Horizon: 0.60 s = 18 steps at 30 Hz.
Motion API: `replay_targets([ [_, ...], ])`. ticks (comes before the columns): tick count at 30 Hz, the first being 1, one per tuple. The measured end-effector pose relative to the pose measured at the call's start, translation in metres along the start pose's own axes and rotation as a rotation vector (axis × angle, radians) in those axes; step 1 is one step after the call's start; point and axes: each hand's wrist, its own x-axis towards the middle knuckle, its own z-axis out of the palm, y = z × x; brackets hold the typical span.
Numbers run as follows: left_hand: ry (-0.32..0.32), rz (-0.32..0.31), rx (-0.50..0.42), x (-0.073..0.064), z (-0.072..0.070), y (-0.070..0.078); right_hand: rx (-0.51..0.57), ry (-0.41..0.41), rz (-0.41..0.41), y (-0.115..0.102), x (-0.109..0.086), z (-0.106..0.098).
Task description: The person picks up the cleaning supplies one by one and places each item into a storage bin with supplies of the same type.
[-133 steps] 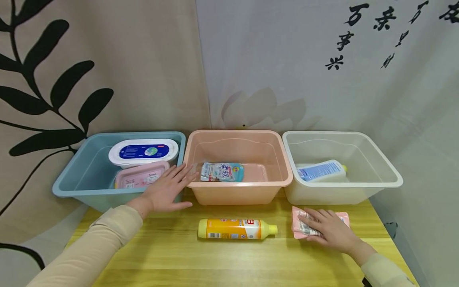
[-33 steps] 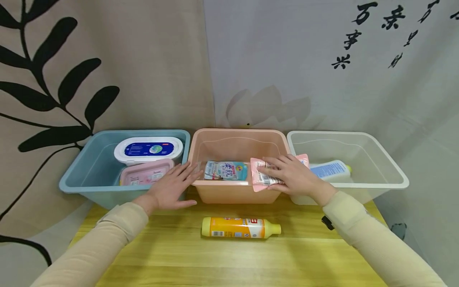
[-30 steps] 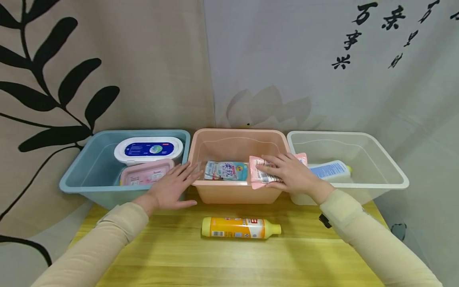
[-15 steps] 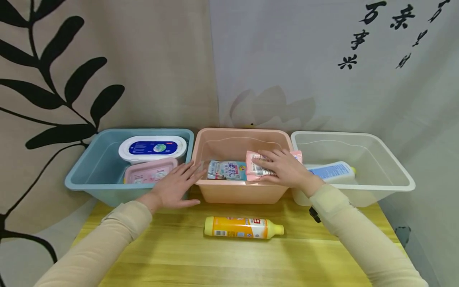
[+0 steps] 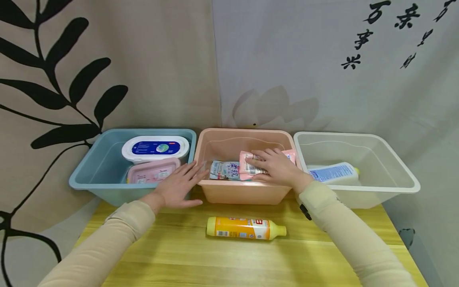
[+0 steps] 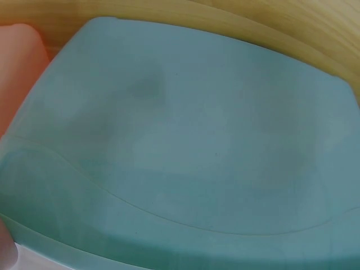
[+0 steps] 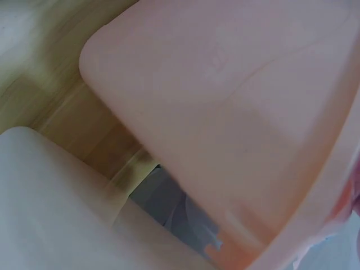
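Note:
In the head view my right hand (image 5: 277, 167) holds a pink packet (image 5: 245, 163) from above, inside the orange bin (image 5: 244, 195). Its fingers spread over the packet, and the palm hides much of it. The packet overlaps a blue-and-white pouch (image 5: 222, 170) lying in that bin. My left hand (image 5: 179, 185) has its fingers extended across the adjoining rims of the blue bin (image 5: 84, 186) and the orange one, holding nothing. Below the bins a yellow bottle (image 5: 245, 228) lies on its side. The wrist views mostly show outer walls of the blue bin (image 6: 197, 124) and orange bin (image 7: 214, 101).
A white tub (image 5: 155, 148) and a pink box (image 5: 152, 171) sit in the blue bin. The whitish bin (image 5: 383, 188) on the right contains a white bottle (image 5: 335, 173) with a blue label. All three bins stand along the back of the wooden table (image 5: 233, 263).
My right hand has carried the pink packet from the table up into the orange bin, then left and lower, over the pouch. My left hand stays by the rims. The head view shifted slightly.

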Motion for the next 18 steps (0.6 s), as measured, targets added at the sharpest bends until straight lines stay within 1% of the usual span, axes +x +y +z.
replay_targets([
  [4,0.003,0.001,0.0,0.0,0.0,0.0,0.018,-0.017,0.011,-0.002,0.005,-0.001],
  [14,0.003,0.005,0.013,0.0,0.0,-0.001,0.037,-0.004,0.006,-0.006,0.015,0.001],
  [18,0.001,0.004,0.021,0.0,0.0,0.0,0.065,-0.023,0.017,-0.008,0.016,0.003],
])
